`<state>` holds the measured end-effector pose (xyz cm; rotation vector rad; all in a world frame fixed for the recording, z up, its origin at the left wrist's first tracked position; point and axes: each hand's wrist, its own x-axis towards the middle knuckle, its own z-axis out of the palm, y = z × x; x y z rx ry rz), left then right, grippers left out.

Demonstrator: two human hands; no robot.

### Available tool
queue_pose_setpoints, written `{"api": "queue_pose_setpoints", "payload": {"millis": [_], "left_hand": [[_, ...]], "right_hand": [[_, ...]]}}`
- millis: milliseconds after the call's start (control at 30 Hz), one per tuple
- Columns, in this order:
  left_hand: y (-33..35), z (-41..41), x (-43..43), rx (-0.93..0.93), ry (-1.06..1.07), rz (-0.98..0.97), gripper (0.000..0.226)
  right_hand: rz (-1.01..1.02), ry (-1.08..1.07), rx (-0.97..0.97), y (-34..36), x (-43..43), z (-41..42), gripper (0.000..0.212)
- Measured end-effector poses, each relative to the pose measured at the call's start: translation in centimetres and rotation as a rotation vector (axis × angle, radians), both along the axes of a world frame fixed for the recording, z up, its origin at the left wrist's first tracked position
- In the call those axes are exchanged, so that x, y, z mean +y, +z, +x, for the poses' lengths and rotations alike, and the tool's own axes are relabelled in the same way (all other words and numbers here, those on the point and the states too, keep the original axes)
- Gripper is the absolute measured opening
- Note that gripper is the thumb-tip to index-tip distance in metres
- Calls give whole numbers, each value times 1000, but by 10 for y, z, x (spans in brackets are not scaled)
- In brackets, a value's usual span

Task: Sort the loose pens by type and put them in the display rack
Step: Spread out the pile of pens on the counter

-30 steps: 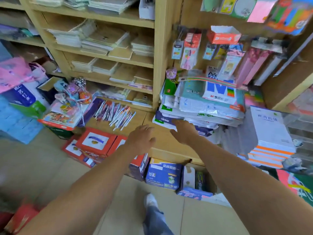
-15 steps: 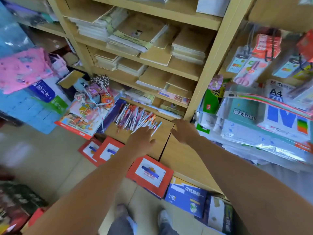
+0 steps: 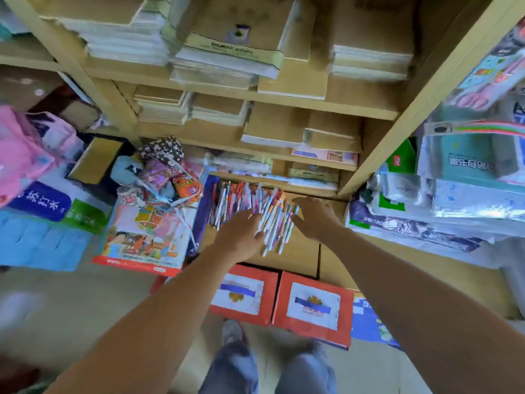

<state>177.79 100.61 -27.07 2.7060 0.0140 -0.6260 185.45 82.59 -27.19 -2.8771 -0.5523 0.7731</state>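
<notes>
Head-camera view looking down into a cluttered stationery shop, slightly blurred. At far left, a pink bag [image 3: 17,155] sits above blue packs [image 3: 37,243] that lie on the tiled floor [image 3: 71,308]. To their right, a picture box [image 3: 142,234] with a red border carries a heap of patterned cloth pouches [image 3: 159,172].

In the middle is a low wooden desk [image 3: 298,257], its top split by a seam. The pens [image 3: 247,197] lie loose on its far left part, a dense pile fanned out side by side, mostly white barrels with orange, pink and blue parts. The left hand [image 3: 241,237] rests palm down on the near edge of the pile, fingers spread and relaxed, gripping nothing. The right hand [image 3: 315,220] touches the pile's right edge, fingers straight and together, also holding nothing.

Beyond the pens, wooden shelves [image 3: 326,105] rise away, stacked with brown-covered notebooks [image 3: 372,58]. Near the desk's front, two red boxes [image 3: 312,305] with white labels lie side by side on the floor, and the person's legs show below them.

On the right, wrapped paper reams [image 3: 468,200] are piled on the desk.
</notes>
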Motion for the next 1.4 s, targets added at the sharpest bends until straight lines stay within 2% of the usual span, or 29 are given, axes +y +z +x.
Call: {"api": "queue_pose_setpoints", "payload": {"millis": [200,367,567,833,933,1167,1267,1400], "left_hand": [[-44,24,32,36,-60,-37,49],[-112,48,41,59,-46,-45,42],[-199,69,41,89,-104,44,49],[-277,81,40,41,-234,146,59],[-295,79,37,25,-230,144,63],[-315,74,26,-148,-175,121,66],[-316,74,28,-159,-185,123,68],[-313,74,29,-125,-190,113,67]], "right_hand": [[21,-93,40,-42,31,13,48],[75,-156,57,-99,35,30,45],[75,-254,162,-191,24,46,47],[73,-434,160,-280,7,54,40],[119,-487,137,-299,7,54,35],[125,-541,118,-322,15,57,43],[158,-564,92,-326,11,54,40],[100,-599,69,-329,0,50,46]]}}
